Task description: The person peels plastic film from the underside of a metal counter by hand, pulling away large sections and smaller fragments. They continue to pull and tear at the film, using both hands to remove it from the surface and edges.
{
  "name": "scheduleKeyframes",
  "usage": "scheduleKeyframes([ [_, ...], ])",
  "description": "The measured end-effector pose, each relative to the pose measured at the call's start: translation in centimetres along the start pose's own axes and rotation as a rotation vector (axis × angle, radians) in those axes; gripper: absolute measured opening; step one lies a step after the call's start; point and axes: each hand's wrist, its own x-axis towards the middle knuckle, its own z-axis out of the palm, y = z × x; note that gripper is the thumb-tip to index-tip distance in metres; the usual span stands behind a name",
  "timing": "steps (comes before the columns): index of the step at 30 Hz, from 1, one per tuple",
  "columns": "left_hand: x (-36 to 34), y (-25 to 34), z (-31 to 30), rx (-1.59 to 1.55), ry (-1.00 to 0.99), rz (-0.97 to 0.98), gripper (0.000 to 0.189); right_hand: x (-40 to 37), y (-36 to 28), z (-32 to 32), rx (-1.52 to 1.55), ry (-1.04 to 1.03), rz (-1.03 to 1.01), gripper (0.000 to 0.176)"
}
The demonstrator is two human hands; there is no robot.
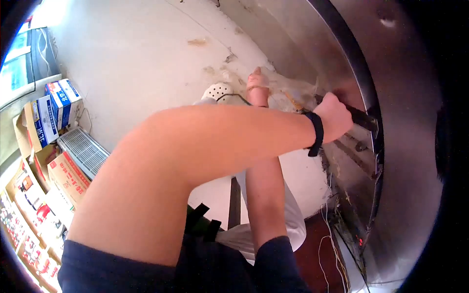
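From the left sleeve my left arm crosses the view to the right. My left hand (336, 117), with a black band (315, 134) at the wrist, is closed around a dark metal bar (362, 118) inside the rim of a large round metal body (410, 122). Farther off, my right hand (257, 84) is held low near the wall side of the metal. Its fingers look curled in, and what they hold is hidden. Beside it hangs crumpled clear plastic film (300, 86). A pale clog with holes (218, 92) shows just left of that hand.
Boxes (63, 102), an opened carton (68, 176) and a grey slatted grille (83, 151) stand at the left by stocked shelves (34, 219). Loose wires (328, 244) run down below the metal rim. The pale floor (141, 58) is stained near my right hand.
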Motion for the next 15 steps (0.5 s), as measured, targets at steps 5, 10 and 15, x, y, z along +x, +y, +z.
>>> scheduleKeyframes([
  [5, 0.1, -0.1, -0.2, -0.008, 0.046, 0.022, 0.010, -1.9, -6.2, -6.2, 0.156, -0.059, 0.356, 0.052],
  [10, 0.1, 0.3, -0.4, -0.011, 0.003, -0.019, 0.010, -1.1, -7.0, -5.2, 0.049, -0.036, 0.134, 0.054],
  [15, -0.2, 0.2, -1.0, -0.034, -0.009, 0.015, 0.010, -2.8, -12.3, -6.6, 0.202, -0.005, 0.058, 0.053],
])
